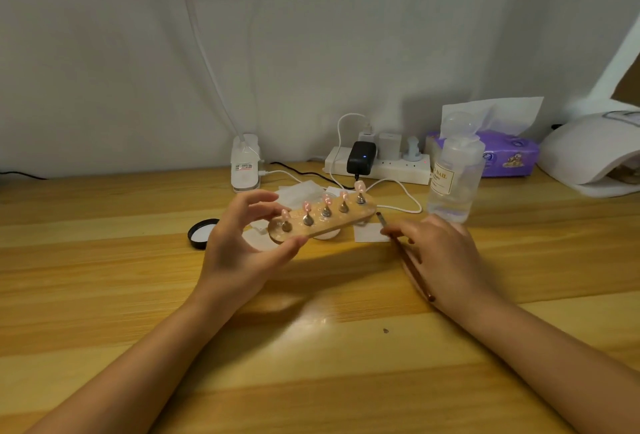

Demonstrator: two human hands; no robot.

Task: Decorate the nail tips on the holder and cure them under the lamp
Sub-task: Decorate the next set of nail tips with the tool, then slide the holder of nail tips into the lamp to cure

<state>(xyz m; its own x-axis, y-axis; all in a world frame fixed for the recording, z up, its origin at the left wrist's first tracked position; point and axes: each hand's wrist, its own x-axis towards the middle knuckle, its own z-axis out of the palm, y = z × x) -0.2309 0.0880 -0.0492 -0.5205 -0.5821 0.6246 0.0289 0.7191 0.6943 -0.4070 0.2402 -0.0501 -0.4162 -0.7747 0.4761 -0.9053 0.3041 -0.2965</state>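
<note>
While the left hand (239,243) pinches the oblong wooden holder (325,222), the right hand (440,253) grips a slim brush (403,250).

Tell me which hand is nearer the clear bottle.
Right. The right hand, holding a brush, sits just in front of the clear bottle. The left hand is farther off to its left, gripping the wooden nail tip holder.

Left hand (239,239) grips holder (322,222); right hand (440,253) grips brush (405,253).
</note>
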